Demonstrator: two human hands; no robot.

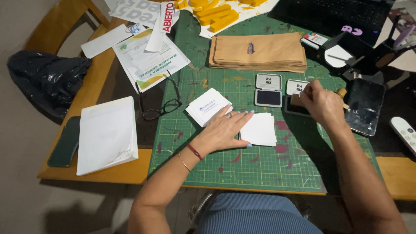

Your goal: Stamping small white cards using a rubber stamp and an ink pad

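Paper lies stacked at left of frame: a white pad (107, 135) beside a dark phone (65, 141), then glasses (161, 108) on the green cutting mat (242, 169). At centre, the left hand (225, 130) lies flat, fingers spread, pinning blank white cards (260, 129) beside a printed stack (209, 106). Right of these, the right hand (321, 106) has its grip closed on a wooden stamp (342, 92) over an open ink pad (295, 107).

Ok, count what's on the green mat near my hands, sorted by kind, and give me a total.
Ink pads: 2, one open by itself, one under the right hand
White card stacks: 2, printed, blank
Brown envelope stack: 1
Wooden stamp: 1
Total: 6
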